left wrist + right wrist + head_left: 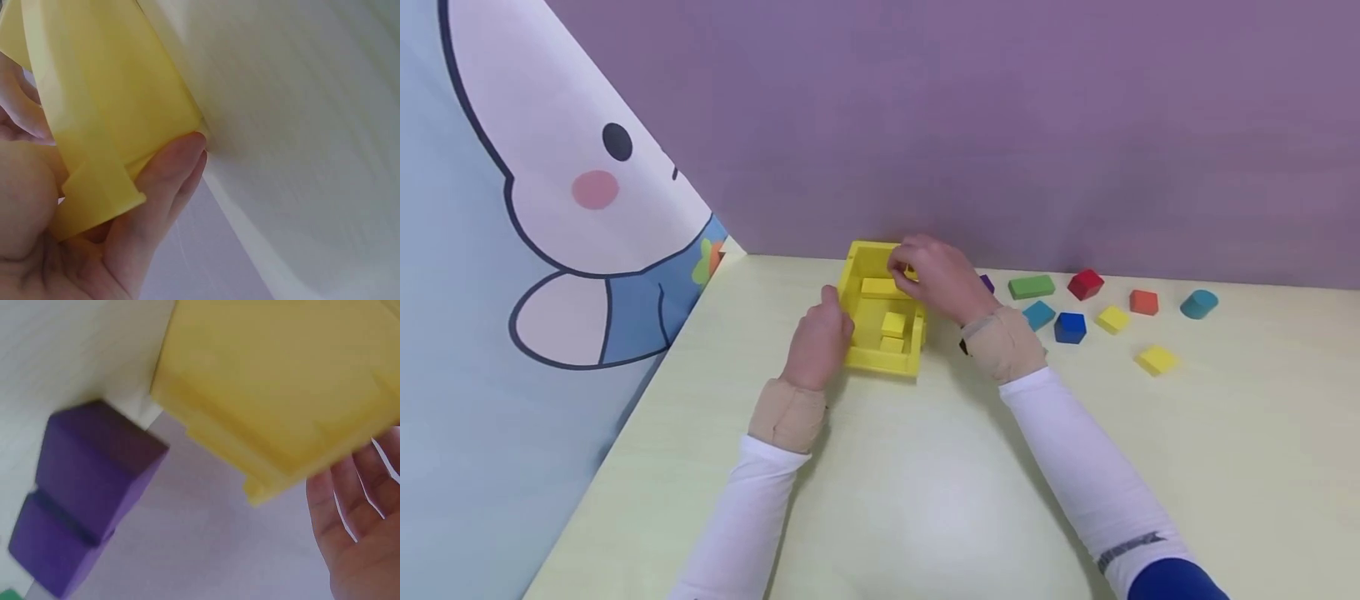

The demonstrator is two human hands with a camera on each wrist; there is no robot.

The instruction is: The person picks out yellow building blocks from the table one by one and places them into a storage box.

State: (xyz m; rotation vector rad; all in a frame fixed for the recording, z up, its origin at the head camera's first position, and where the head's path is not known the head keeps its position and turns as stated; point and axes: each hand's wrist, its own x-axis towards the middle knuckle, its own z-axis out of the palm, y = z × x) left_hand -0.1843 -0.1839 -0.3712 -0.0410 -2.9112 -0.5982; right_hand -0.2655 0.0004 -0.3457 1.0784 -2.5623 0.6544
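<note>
A yellow box with yellow blocks in it lies toward the back of the table. Two small yellow blocks are near its front end; a longer yellow block lies crosswise farther back. My left hand grips the box's left wall, with fingers against the outside in the left wrist view. Over the box's back right part is my right hand, thumb and forefinger bent toward each other. Some yellow shows between them; whether it is a held block or the box is unclear. Its other fingers extend past the rim.
Right of the box lie purple blocks, a green block, red block, light blue block, dark blue block, orange block, teal cylinder and loose yellow blocks. A purple wall rises behind.
</note>
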